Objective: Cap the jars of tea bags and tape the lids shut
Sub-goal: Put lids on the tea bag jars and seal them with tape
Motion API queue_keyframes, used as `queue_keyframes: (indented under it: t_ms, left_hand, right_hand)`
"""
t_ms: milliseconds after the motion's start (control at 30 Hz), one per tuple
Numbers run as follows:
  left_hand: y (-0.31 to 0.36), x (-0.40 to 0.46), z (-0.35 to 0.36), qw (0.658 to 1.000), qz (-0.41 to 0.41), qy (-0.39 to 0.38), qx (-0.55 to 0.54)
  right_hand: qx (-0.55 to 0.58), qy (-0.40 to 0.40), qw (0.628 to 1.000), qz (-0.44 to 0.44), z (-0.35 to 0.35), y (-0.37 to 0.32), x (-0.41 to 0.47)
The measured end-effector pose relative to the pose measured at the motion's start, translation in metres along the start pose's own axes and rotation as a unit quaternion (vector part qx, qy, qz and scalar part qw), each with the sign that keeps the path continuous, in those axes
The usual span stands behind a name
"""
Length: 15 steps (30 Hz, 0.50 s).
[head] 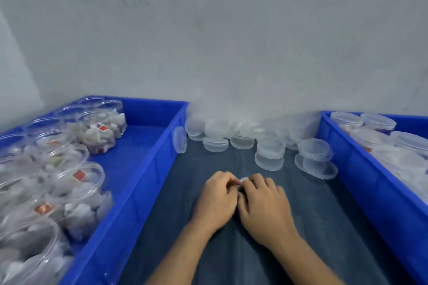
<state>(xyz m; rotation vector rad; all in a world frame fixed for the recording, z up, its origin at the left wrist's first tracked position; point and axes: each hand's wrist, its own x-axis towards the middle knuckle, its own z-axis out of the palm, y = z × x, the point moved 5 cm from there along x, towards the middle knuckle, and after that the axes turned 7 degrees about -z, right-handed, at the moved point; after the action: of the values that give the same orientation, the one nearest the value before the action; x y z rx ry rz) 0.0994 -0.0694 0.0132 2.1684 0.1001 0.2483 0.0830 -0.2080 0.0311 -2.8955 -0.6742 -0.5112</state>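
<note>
Centrally: left hand (216, 201) and right hand (264, 203) together, pinching small pale object (243, 179), likely tape.
Judged light, thin, sticky; best pinched by its edge.

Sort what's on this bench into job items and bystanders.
Job items: open jars of tea bags in the left blue crate; loose clear lids; capped jars in the right blue crate; small roll, probably tape, between both hands.
Bystanders: dark cloth; grey wall.

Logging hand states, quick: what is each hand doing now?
Left hand: fingers curled, pinching a small whitish item.
Right hand: fingers curled on the same item.
</note>
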Motion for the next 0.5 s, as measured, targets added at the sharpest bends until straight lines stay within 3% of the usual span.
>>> queue_keyframes:
  t_ms: [233,433,500]
  left_hand:
    - [-0.005,0.004,0.001,1.0,-0.006,-0.017,0.007]
    - [-0.005,0.001,-0.023,0.996,-0.025,-0.014,-0.08]
    - [-0.002,-0.001,-0.043,0.988,-0.044,0.031,-0.147]
  right_hand:
    - [-0.025,-0.047,0.999,0.008,-0.003,-0.006,0.011]
    - [-0.071,-0.072,0.995,0.01,-0.018,-0.034,0.03]
    - [-0.085,-0.05,0.995,0.002,-0.036,-0.051,0.036]
